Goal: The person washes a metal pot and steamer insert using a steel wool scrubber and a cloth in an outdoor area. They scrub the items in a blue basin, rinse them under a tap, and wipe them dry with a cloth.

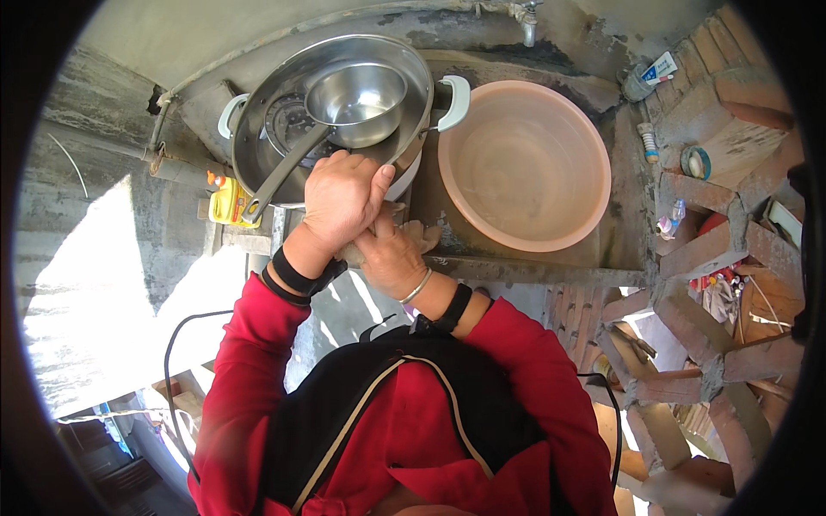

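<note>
My left hand (342, 197) is closed, its back up, and lies against my right hand (392, 255). A crumpled beige cloth (421, 236) is squeezed between them; its ends stick out at both sides, and the fingers are partly hidden. Just beyond my hands stands a wide stainless steel pot (255, 145) with pale handles. A steel saucepan (358, 103) rests inside it above a perforated steel piece (284, 122), its long grey handle reaching over the near left rim. Right of the pot, a pink plastic basin (526, 168) holds cloudy water.
A metal tap (529, 29) is on the wall above the concrete sink edge (529, 269). A yellow bottle (229, 203) stands left of the pot. Brick shelving at the right holds a toothpaste tube (659, 68) in a cup, a roll of tape (695, 162) and small bottles. Cables hang beside both arms.
</note>
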Demonstrator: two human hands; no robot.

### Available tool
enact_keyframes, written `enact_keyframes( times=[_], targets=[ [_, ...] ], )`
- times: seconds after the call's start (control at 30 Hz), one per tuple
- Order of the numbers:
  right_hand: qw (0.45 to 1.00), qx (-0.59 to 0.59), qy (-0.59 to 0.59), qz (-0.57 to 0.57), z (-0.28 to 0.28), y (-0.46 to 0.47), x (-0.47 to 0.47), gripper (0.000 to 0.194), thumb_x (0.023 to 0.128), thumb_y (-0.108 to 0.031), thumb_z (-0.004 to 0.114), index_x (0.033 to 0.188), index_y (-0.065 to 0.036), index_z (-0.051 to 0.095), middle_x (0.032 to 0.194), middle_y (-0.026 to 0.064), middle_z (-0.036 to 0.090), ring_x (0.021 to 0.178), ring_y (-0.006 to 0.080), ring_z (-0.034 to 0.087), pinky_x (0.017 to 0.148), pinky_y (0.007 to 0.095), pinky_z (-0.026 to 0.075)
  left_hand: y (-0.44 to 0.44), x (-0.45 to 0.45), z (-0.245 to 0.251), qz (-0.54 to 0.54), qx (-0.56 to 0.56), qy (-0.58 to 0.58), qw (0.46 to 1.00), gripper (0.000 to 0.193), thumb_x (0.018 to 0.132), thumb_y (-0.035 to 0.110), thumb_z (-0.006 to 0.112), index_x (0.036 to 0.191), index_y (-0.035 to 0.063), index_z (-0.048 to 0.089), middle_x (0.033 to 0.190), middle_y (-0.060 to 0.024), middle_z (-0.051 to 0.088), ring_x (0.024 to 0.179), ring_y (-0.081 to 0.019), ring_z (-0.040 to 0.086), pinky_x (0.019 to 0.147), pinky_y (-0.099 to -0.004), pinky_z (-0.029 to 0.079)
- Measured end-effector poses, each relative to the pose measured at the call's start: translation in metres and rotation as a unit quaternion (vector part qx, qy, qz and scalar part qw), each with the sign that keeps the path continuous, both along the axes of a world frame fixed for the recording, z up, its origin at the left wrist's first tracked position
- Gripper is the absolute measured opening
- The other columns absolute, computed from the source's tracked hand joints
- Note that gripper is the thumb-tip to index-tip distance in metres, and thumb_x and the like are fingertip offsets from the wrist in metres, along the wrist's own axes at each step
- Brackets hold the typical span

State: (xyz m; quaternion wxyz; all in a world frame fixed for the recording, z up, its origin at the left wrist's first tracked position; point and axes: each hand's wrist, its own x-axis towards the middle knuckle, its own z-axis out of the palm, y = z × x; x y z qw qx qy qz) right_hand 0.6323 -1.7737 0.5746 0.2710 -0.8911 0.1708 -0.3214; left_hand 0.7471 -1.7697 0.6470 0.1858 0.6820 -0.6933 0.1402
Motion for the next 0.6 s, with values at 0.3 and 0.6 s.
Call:
enact_keyframes(
  times=[0.3,0.6],
  targets=[
    [0.960,0.141,-0.080,-0.229,-0.024,-0.053,-0.012,0.049,0.067,-0.004,0.053,0.115,-0.009,0.043,0.100,0.0206,0.046,0.090,0.0387,0.049,0.075,0.0432,0.043,0.006,0.007,-0.001,-0.023,-0.004,-0.019,1.000,0.025,0.075,0.025,0.061,0.059,0.0095,0.051,0.056,-0.0040,0.048,0.056,-0.0234,0.048,0.051,-0.0343,0.038],
    [0.923,0.217,0.026,-0.318,0.003,-0.166,-0.096,0.049,0.071,-0.017,0.058,0.118,-0.010,0.046,0.107,0.0187,0.052,0.094,0.0338,0.053,0.080,0.0389,0.043,0.012,0.012,-0.002,-0.038,-0.048,-0.048,0.997,0.025,0.070,0.023,0.065,0.056,0.0122,0.048,0.055,-0.0020,0.044,0.055,-0.0205,0.047,0.052,-0.0318,0.038]
  ],
)
